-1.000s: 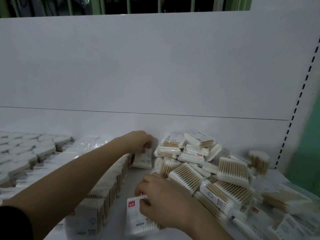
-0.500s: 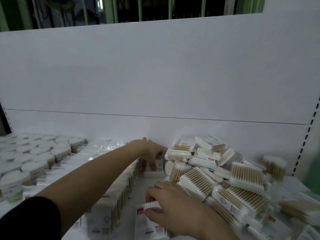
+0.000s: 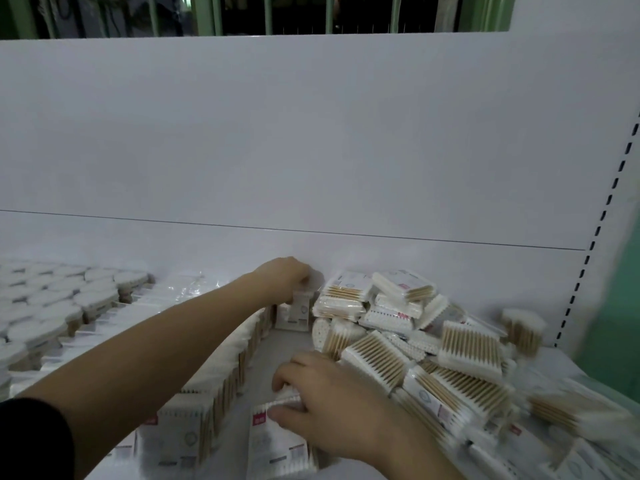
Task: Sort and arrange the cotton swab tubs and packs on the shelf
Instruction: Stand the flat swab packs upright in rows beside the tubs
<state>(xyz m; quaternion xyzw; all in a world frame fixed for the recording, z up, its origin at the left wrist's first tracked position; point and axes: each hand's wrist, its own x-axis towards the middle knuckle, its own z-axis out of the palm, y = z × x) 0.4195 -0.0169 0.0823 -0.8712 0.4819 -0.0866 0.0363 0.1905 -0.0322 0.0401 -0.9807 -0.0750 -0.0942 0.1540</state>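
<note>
My left hand point(image 3: 282, 277) reaches to the back of the white shelf point(image 3: 291, 341) and holds the top of an upright swab pack point(image 3: 296, 311) against the rear panel. My right hand point(image 3: 332, 407) grips the top edge of another swab pack point(image 3: 277, 452) standing near the front. A loose heap of swab packs point(image 3: 415, 341) lies to the right of both hands. Left of my forearm runs a tidy row of upright packs point(image 3: 214, 368). Round white swab tubs point(image 3: 52, 306) fill the far left.
A white back panel point(image 3: 311, 150) closes the shelf behind. A perforated upright point(image 3: 595, 233) stands at the right, with a green wall beyond it. A narrow bare strip of shelf floor runs between the row and the heap.
My left hand has lifted slightly on the rear pack, which now stands upright at the back panel. My right hand stays on the front pack. The camera view shifted a little.
</note>
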